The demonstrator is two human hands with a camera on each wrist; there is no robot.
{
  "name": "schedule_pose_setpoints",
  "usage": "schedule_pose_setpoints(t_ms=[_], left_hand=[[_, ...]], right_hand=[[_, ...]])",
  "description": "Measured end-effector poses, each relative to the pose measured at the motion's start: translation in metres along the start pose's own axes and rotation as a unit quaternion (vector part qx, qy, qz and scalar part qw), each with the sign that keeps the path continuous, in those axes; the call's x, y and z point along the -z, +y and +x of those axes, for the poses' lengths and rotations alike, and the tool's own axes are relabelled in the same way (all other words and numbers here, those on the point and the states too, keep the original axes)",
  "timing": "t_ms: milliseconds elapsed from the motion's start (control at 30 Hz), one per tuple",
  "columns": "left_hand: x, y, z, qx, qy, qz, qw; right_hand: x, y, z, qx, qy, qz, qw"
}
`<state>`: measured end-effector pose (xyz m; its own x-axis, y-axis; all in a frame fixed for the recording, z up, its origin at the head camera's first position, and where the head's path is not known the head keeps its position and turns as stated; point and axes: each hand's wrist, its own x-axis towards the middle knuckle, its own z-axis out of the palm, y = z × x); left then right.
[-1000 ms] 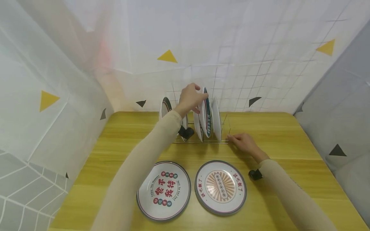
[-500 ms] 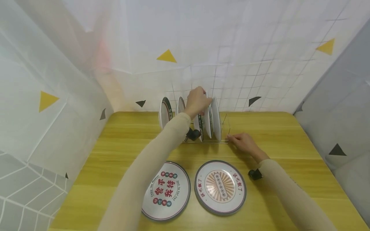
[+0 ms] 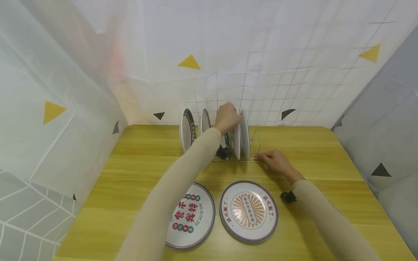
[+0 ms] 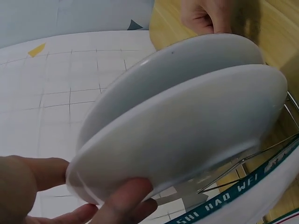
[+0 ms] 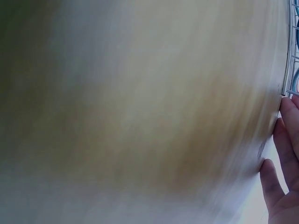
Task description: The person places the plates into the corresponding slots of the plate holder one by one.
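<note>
My left hand [image 3: 228, 119] reaches over the wire rack [image 3: 254, 149] at the back of the table and grips the top rim of an upright white plate [image 3: 236, 142]. In the left wrist view the thumb [image 4: 125, 199] and fingers pinch that plate's edge [image 4: 187, 135], and a second white plate [image 4: 173, 70] stands just behind it. My right hand [image 3: 274, 160] rests flat on the table at the rack's front right corner, fingers straight. Its fingers [image 5: 286, 154] show at the edge of the blurred right wrist view.
Two printed plates lie flat near the front edge, one with red characters [image 3: 191, 217] and one with a sunburst [image 3: 249, 211]. More plates [image 3: 187, 128] stand in the rack's left slots. White tiled sheets wall in the wooden table [image 3: 137, 163] at the back and both sides.
My left hand has moved right and down, lowering the plate it holds into the rack beside the rightmost plate. The right hand has stayed put.
</note>
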<state>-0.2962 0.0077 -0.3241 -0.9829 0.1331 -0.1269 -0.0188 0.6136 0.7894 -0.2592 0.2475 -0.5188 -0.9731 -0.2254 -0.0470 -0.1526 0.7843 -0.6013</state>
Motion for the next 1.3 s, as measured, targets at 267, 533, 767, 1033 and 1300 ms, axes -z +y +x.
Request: schedule_pose_setpoints(t_ms=[267, 533, 767, 1033, 1300], left_hand=[[-0.005, 0.0, -0.001, 0.0, 0.006, 0.007, 1.0], [-0.008, -0.002, -0.004, -0.006, 0.012, 0.026, 0.9996], [-0.009, -0.003, -0.005, -0.019, 0.008, 0.057, 0.9982], [-0.009, -0.002, -0.011, -0.04, 0.014, 0.093, 0.9948], [-0.01, -0.003, -0.012, -0.059, 0.008, 0.095, 0.9937]], right_hand=[[0.002, 0.0, 0.0, -0.001, 0.003, -0.006, 1.0], [0.0, -0.001, 0.0, 0.003, 0.007, -0.005, 1.0], [-0.001, -0.001, 0.0, 0.0, 0.006, -0.003, 1.0], [-0.001, -0.001, 0.0, -0.007, 0.002, 0.0, 1.0], [-0.001, -0.002, 0.0, -0.006, 0.004, 0.0, 1.0]])
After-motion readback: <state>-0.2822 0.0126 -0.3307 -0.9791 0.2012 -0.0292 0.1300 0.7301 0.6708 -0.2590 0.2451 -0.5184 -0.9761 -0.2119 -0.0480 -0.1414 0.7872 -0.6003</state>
